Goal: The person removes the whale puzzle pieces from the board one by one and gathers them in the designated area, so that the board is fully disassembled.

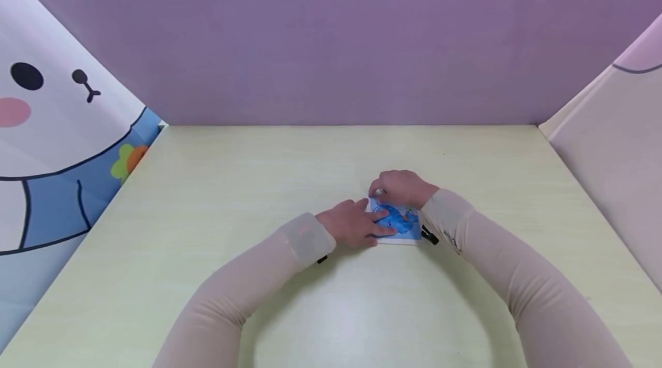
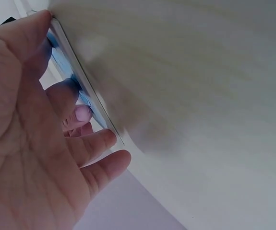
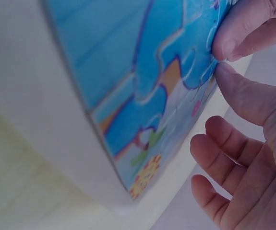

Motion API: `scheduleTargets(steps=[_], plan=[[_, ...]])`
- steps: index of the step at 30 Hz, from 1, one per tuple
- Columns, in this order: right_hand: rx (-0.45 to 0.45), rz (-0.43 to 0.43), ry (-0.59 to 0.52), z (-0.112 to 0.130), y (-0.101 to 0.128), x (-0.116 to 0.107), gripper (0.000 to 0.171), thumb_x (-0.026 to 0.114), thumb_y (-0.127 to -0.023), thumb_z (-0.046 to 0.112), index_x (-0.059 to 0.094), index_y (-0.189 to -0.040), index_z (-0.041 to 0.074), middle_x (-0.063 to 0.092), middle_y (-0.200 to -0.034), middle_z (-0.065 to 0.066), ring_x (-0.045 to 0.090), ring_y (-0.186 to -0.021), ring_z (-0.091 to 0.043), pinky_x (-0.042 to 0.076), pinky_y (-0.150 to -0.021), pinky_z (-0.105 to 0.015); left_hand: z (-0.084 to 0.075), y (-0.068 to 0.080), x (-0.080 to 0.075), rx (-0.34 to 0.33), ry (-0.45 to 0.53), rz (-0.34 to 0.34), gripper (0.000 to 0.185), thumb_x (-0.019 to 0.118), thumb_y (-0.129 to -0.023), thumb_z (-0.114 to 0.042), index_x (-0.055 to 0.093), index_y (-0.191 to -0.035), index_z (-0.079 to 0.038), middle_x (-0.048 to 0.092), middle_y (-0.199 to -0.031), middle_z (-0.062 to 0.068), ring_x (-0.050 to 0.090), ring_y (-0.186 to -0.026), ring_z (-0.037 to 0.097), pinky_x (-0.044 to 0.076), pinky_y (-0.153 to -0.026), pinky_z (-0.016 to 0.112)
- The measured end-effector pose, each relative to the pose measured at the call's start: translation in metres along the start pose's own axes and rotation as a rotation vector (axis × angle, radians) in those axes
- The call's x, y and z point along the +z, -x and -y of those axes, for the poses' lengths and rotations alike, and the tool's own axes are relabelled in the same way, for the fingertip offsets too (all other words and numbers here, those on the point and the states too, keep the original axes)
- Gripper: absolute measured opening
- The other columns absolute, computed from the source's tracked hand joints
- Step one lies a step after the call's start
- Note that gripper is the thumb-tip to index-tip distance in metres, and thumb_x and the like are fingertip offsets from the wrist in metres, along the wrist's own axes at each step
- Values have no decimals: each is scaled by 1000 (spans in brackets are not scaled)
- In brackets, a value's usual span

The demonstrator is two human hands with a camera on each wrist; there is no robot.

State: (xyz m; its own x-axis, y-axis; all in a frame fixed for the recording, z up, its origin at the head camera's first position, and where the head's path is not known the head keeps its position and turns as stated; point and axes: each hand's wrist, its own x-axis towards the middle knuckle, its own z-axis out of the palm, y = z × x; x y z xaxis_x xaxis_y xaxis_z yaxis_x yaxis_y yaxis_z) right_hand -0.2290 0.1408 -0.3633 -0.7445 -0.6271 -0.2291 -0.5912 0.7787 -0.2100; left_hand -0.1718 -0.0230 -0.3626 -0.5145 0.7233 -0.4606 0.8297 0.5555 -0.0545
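A small square puzzle (image 1: pixel 400 223) with a blue picture lies flat on the pale table (image 1: pixel 248 195), between the person's two hands and touched by both. The left hand (image 1: pixel 354 223) comes in from the left and rests on the puzzle's near-left part, fingers straight and laid flat across the picture; nothing is curled round the board. In the left wrist view the left hand (image 2: pixel 37 143) shows its palm, the fingers (image 2: pixel 106 167) loosely extended, with the thin edge of the puzzle (image 2: pixel 82 96) running just past the fingertips.

The right hand (image 1: pixel 403 187) sits at the far edge of the puzzle, knuckles up, fingers bent down onto the far-left corner. The right wrist view shows the right hand (image 3: pixel 243 134) closely: forefinger (image 3: pixel 243 33) and thumb (image 3: pixel 246 91) meet at the edge of a blue puzzle piece (image 3: pixel 190 52) and pinch it, while the other fingers hang loose below and hold nothing. The piece lies in the picture, level with those around it as far as the view shows. The picture (image 3: pixel 142 96) carries blue shapes with dark outlines, an orange patch, and small green and yellow details toward the corner away from the thumb.

Both forearms wear pale sleeves (image 1: pixel 481 241). Beyond the right hand stands a purple wall (image 1: pixel 331 34); well off past the left hand is a panel with a cartoon rabbit (image 1: pixel 46 115), and a plain pale panel (image 1: pixel 610 144) stands on the right hand's side
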Motion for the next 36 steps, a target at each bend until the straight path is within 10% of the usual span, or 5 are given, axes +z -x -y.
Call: scheduleTargets(steps=[36], plan=[[-102,-8,94,0,8,0,28,71,-88,16,72,-116,15,68,-102,-5,65,-91,-21,52,-81,-42,-5,4,0,9,-27,2,52,43,-102,-45,26,-150,-46,19,-160,-8,27,-143,41,37,-108,50]])
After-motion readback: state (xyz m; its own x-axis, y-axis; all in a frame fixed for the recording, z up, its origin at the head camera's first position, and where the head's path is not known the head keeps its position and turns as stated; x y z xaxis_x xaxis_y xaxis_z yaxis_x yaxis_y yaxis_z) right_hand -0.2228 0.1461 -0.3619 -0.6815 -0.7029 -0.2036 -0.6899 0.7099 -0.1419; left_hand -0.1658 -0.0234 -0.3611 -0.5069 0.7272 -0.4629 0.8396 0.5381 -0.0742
